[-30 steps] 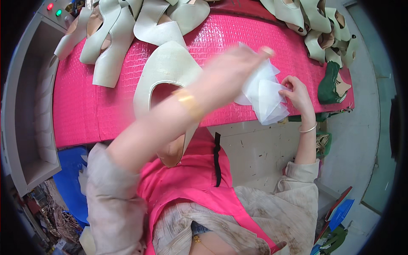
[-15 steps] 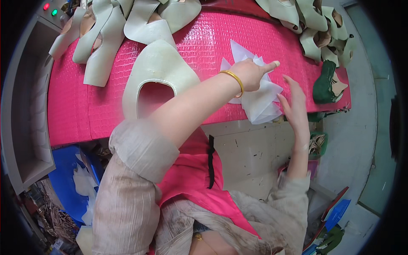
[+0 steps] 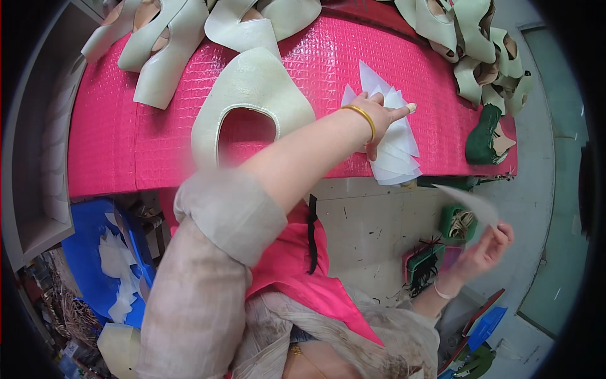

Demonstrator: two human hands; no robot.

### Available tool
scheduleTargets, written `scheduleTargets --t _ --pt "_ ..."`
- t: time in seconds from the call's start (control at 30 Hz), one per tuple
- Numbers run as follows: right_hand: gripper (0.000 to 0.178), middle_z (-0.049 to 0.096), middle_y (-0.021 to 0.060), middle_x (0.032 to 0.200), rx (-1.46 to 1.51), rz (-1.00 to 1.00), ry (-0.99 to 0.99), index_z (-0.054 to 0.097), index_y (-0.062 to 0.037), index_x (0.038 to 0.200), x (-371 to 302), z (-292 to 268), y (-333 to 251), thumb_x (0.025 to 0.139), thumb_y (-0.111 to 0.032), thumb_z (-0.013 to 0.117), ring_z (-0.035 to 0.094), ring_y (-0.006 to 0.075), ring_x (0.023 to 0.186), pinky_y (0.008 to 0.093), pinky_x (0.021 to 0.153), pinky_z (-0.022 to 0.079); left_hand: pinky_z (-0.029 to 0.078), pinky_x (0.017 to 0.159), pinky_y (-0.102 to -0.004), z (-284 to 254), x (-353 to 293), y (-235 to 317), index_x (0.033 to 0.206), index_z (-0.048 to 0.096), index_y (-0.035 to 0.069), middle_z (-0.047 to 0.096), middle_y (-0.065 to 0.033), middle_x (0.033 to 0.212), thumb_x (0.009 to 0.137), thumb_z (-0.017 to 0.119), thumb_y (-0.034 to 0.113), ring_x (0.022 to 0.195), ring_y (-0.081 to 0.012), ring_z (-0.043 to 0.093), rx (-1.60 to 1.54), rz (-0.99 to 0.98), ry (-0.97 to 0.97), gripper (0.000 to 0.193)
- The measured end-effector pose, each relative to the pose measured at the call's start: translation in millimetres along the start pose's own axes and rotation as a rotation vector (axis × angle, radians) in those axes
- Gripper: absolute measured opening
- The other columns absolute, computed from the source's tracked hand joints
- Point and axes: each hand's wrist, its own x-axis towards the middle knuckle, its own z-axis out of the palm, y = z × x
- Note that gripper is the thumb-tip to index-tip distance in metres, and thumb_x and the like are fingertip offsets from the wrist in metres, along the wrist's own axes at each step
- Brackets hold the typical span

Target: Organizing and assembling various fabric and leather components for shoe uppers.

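My left hand, with a gold bangle at the wrist, presses on a fanned stack of thin, translucent white pieces at the table's near edge. Its fingers are spread, one pointing right with a pale tip covering. Off the table to the lower right, my right hand pinches a single thin white piece, slightly blurred. Left of the stack lies a large pale-green shoe upper with a rounded opening, partly behind my left forearm.
Pale-green shoe parts line the pink table at the far left and far right. A dark green bundle sits at the right edge. Below stand a blue bin on the left and a green basket on the right.
My right hand has moved from beside the stack down and to the right, and now holds one white piece. My left hand stays on the stack; the view has shifted slightly.
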Motion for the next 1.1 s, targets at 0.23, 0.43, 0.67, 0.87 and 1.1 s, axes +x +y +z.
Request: scheduleTargets --t 0.23,0.43,0.67,0.87,1.1 --pt "0.017 0.059 0.005 0.086 0.352 0.467 -0.316 0.055 0.0036 0.099 -30 48 -47 0.084 -0.005 0.053 0.053 0.0081 0.072 0.0187 0.063 0.044 0.045 0.064 -0.0315 -48 -75 23 0.107 0.05 0.008 0.057 -0.0168 0.088 0.064 0.069 0.031 0.08 -0.0224 0.055 -0.769 0.175 -0.077 0.053" --pt "0.034 0.06 0.0106 0.091 0.3 0.195 -0.953 0.053 0.0083 0.102 -17 114 -79 0.088 -0.022 0.048 0.055 0.0135 0.077 0.0255 0.066 0.044 0.044 0.057 -0.0365 -35 -187 2 0.075 0.058 -0.002 0.055 -0.0189 0.063 0.07 0.06 0.017 0.059 -0.0293 0.056 -0.722 0.001 0.128 0.02" --pt "0.018 0.052 0.0214 0.109 1.186 0.942 -1.064 0.052 0.0014 0.082 -15 238 -71 0.086 -0.016 0.046 0.056 0.0261 0.092 0.0308 0.079 0.044 0.045 0.073 -0.0307 13 -188 -138 0.108 0.048 -0.001 0.056 -0.0103 0.096 0.074 0.064 0.019 0.087 -0.0163 0.055 -0.432 -0.328 0.88 0.043" --pt "0.022 0.052 0.017 0.112 1.105 1.52 -1.159 0.051 0.0002 0.099 -82 237 -81 0.089 -0.017 0.042 0.053 0.0243 0.099 0.0323 0.087 0.042 0.045 0.077 -0.0322 55 -257 -78 0.118 0.039 0.004 0.053 -0.0121 0.101 0.067 0.066 0.001 0.09 -0.0239 0.056 -0.842 -0.439 0.914 0.057" --pt "0.017 0.056 0.014 0.098 0.984 1.295 -1.178 0.047 -0.0017 0.093 -74 251 -83 0.089 -0.018 0.044 0.057 0.022 0.092 0.0347 0.082 0.046 0.04 0.059 -0.0342 64 -263 -57 0.078 0.054 0.004 0.05 -0.0113 0.075 0.079 0.049 0.019 0.072 -0.0277 0.052 0.043 -0.525 0.728 0.015"
